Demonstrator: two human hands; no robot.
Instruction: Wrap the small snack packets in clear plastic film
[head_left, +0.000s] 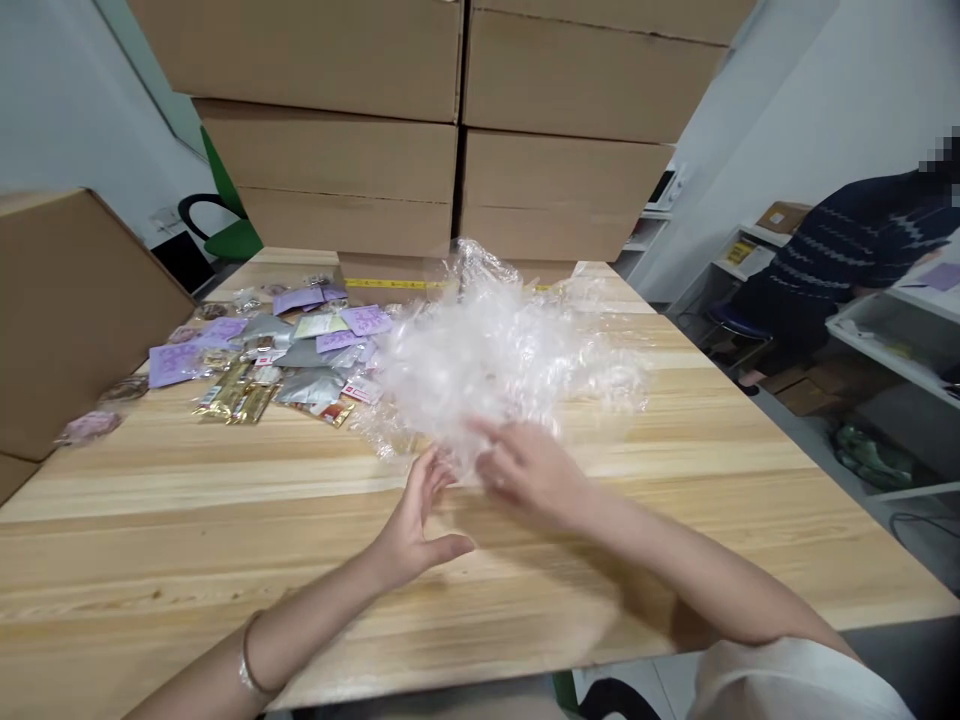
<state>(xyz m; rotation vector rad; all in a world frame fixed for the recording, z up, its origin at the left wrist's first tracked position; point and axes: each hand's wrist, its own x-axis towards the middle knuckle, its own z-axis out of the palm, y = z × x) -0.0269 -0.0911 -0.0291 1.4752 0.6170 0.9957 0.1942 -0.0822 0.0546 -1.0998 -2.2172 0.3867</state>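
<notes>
A loose heap of clear plastic bags [495,350] lies crumpled in the middle of the wooden table [285,560]. My left hand [420,525] is at its near edge, thumb spread away from the fingers; the fingertips are beside or against the plastic. My right hand [536,470] is over the near side of the heap, smeared by motion, with the index finger stretched towards the plastic. Whether it pinches any film I cannot make out. Left of the heap lies a pile of small packets, among them purple sachets [174,365], silver-grey pouches [311,387] and gold-wrapped packs [253,402].
Large cardboard boxes [337,150] are stacked behind the table. Another cardboard box [75,320] stands at the left edge, a small pink packet [90,427] beside it. A yellow measuring tape [390,284] runs along the back. At right, a person [840,240] is near white shelves [892,330].
</notes>
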